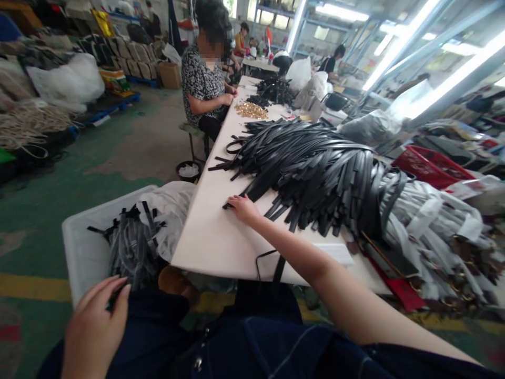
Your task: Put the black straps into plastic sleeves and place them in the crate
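Note:
My right hand [245, 209] reaches across the table to the near ends of the black straps. Its fingers are closed on a black strap [228, 206], whose tip shows just past the fingertips. Beyond it lies a large heap of black straps [311, 158], flat and shiny. Low on the left, my left hand [97, 323] is above my lap, beside the white plastic bin [73, 247]. Its thumb and fingers are curled together around something small and dark, too hidden to name. In the bin are more dark straps [132, 242], some looking wrapped in clear film.
The pale table [197, 242] has its corner in front of me. A pile of small gold pieces [251, 110] lies farther along. A co-worker [205, 79] sits at the table's left side. Wrapped straps [430, 221] and a red basket [432, 167] crowd the right.

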### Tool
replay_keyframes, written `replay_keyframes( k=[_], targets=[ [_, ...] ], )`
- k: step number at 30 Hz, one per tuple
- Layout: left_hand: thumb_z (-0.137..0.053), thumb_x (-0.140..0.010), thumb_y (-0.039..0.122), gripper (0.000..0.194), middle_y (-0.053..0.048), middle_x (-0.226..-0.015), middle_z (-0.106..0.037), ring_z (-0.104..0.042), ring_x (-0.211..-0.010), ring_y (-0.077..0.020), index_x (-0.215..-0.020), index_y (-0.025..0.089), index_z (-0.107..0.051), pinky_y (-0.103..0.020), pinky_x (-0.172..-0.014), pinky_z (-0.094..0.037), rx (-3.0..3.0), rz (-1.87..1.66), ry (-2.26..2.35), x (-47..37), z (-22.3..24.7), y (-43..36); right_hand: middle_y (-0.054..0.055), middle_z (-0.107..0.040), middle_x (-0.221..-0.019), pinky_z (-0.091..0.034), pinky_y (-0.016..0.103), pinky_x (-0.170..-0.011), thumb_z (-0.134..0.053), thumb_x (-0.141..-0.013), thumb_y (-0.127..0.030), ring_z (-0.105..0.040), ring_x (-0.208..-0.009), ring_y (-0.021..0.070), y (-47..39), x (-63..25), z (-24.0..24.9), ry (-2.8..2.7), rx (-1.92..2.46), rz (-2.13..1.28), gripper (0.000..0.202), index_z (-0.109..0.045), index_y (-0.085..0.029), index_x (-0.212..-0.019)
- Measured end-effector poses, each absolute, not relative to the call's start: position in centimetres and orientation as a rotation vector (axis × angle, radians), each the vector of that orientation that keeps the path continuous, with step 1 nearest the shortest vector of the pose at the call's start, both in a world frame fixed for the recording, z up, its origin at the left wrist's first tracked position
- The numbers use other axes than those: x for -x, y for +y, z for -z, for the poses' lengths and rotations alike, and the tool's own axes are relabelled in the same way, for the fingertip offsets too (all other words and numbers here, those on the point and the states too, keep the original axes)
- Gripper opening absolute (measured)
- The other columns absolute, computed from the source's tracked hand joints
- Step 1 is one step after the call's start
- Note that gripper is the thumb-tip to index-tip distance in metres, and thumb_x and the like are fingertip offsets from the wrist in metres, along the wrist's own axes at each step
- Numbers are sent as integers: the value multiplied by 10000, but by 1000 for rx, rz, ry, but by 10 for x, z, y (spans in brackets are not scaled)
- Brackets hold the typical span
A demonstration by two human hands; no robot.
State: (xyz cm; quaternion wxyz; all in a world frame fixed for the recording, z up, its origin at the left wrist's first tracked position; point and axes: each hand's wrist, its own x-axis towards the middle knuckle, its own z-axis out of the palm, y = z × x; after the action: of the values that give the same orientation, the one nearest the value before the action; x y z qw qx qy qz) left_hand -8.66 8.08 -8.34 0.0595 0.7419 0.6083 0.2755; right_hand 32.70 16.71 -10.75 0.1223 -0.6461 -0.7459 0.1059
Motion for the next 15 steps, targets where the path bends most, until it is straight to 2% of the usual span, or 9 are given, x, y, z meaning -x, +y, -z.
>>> replay_keyframes(
  k=[4,7,10,15],
  targets=[
    [-430,-861,423,293,-120,-1099,-622,-614,-1004,-284,-913,203,-617,-426,-885,-519,-2381,-702,1664,44,90,76,58,-428,-1454,-203,557,-1091,-444,-931,-243,-309,-1365,255,157,-324,106,-2234,1861,-286,429,-460,-263,-1360],
    [-422,-868,408,326,-143,-1105,-620,-605,-1023,-284,-919,166,-634,-408,-895,-512,-2373,-607,1691,48,104,67,31,-434,-1452,-196,551,-1095,-374,-960,-239,-305,-1367,249,147,-331,105,-2285,1837,-320,408,-470,-286,-1354],
    [-417,-876,385,327,-144,-1104,-622,-601,-1025,-274,-914,155,-646,-396,-918,-497,-2340,-516,1760,61,111,52,57,-414,-1465,-174,592,-1085,-354,-969,-287,-289,-1371,286,140,-331,111,-2315,1824,-340,422,-442,-254,-1381],
    [-417,-903,311,283,-118,-1121,-627,-599,-1026,-243,-920,157,-654,-359,-953,-469,-2315,-528,1878,72,108,14,68,-355,-1501,-132,584,-1097,-301,-977,-411,-261,-1381,293,127,-317,125,-2240,1877,-50,496,-349,-245,-1442]
  ],
)
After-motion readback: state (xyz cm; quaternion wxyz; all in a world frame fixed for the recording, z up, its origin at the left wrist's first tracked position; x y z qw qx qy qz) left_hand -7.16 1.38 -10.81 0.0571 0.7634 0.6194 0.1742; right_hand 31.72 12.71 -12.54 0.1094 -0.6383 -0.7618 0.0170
